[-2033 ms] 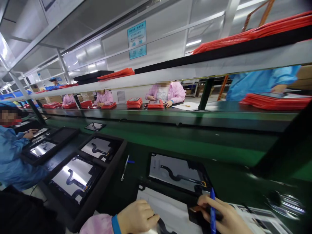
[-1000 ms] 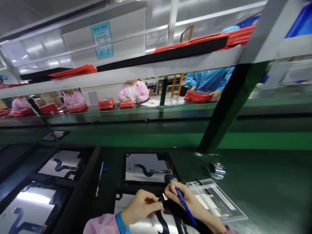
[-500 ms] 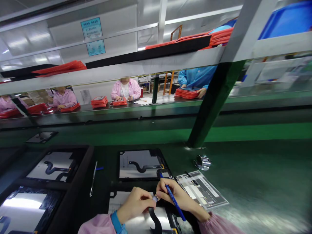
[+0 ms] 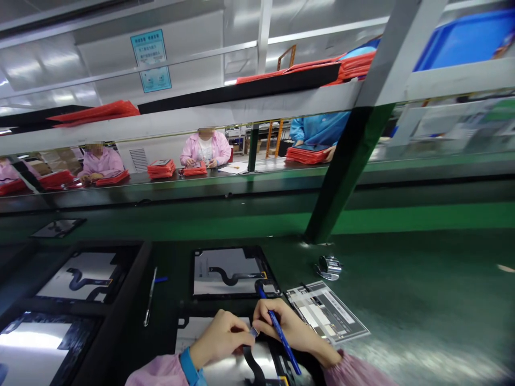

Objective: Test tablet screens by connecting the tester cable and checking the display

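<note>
My left hand (image 4: 223, 336), with a blue band at the wrist, pinches the end of a black flex cable (image 4: 253, 364) above the near screen panel (image 4: 229, 370). Close beside it, my right hand (image 4: 284, 321) has its fingers closed round a blue pen-like tool (image 4: 280, 335) that slants down to the right. My right fingertips meet the cable end, where a small shiny piece shows. Behind my hands lies a second screen panel (image 4: 227, 262) with a curved black cable on it. A printed sheet or board (image 4: 328, 313) lies right of my right hand.
Black trays (image 4: 120, 300) with screen panels stand at the left, beside a thin metal tool (image 4: 150, 297). A shiny metal object (image 4: 330, 267) sits near the green post (image 4: 341, 187). People work across the bench with red stacks (image 4: 161, 169).
The view has shifted slightly, moving most things a little left in the picture. My hands keep nearly the same pose at the cable end, and the blue tool stays in my right hand.
</note>
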The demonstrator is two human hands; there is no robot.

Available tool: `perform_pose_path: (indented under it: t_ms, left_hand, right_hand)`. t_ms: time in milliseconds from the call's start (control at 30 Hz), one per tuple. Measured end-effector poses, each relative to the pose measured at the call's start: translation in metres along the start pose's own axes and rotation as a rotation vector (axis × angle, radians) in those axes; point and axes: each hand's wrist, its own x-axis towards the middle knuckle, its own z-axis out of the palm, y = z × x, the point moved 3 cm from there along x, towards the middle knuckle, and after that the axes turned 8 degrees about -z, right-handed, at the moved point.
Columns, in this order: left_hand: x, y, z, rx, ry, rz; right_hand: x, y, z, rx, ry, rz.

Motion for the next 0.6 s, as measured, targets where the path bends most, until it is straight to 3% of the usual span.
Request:
perform_pose_path:
  t_ms: [433, 500, 600]
  left_hand:
    - [0.0, 0.003, -0.001, 0.002, 0.01, 0.095]
    - [0.002, 0.004, 0.0, 0.006, 0.003, 0.104]
    - [0.002, 0.009, -0.001, 0.059, 0.019, 0.126]
  right_hand:
    - [-0.002, -0.006, 0.009, -0.334, -0.044, -0.16]
    - [-0.002, -0.006, 0.004, -0.296, 0.034, -0.163]
    - [-0.003, -0.002, -0.021, -0.315, 0.32, -0.135]
